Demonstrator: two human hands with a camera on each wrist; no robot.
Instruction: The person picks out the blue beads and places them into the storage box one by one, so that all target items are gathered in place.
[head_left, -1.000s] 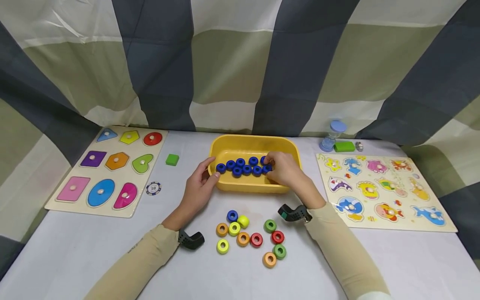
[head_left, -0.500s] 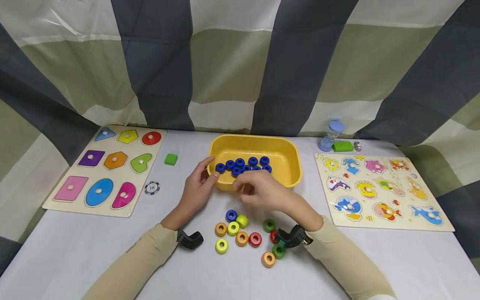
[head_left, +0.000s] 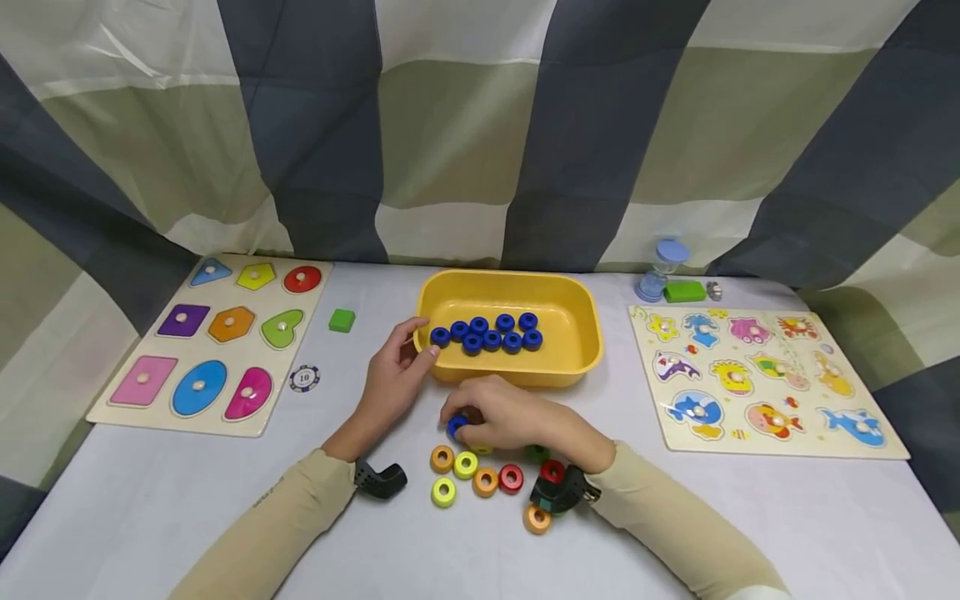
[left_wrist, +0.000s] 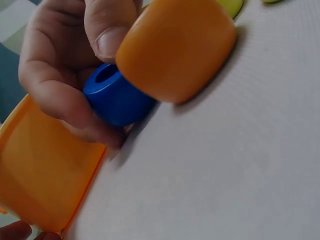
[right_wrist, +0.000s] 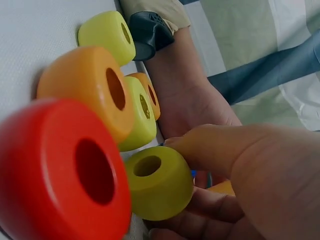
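My left hand point(head_left: 393, 375) holds the left end of a yellow plastic tray point(head_left: 572, 329), thumb and index finger at its rim. Several blue ring beads point(head_left: 491, 340) lie inside the tray. Just in front of it, my right hand point(head_left: 502, 412) pinches a blue bead point(left_wrist: 117, 102) between thumb and fingers, low at the tabletop. A yellow-green bead point(right_wrist: 160, 182) sits right beside the right thumb in the right wrist view. The right hand partly covers it in the head view.
Loose orange point(head_left: 485, 482), yellow point(head_left: 443, 492), red point(head_left: 512, 478) and green beads lie nearer the front, some under the right wrist. A shape puzzle board point(head_left: 168, 343) lies left, an animal puzzle board point(head_left: 765, 383) right. A green block point(head_left: 342, 320), poker chip point(head_left: 304, 378) and sand timer point(head_left: 662, 271) stand around.
My right hand has left the beads inside the tray, come forward and leftward over the front rim, and taken hold of the blue bead on the table. The left hand stays at the tray.
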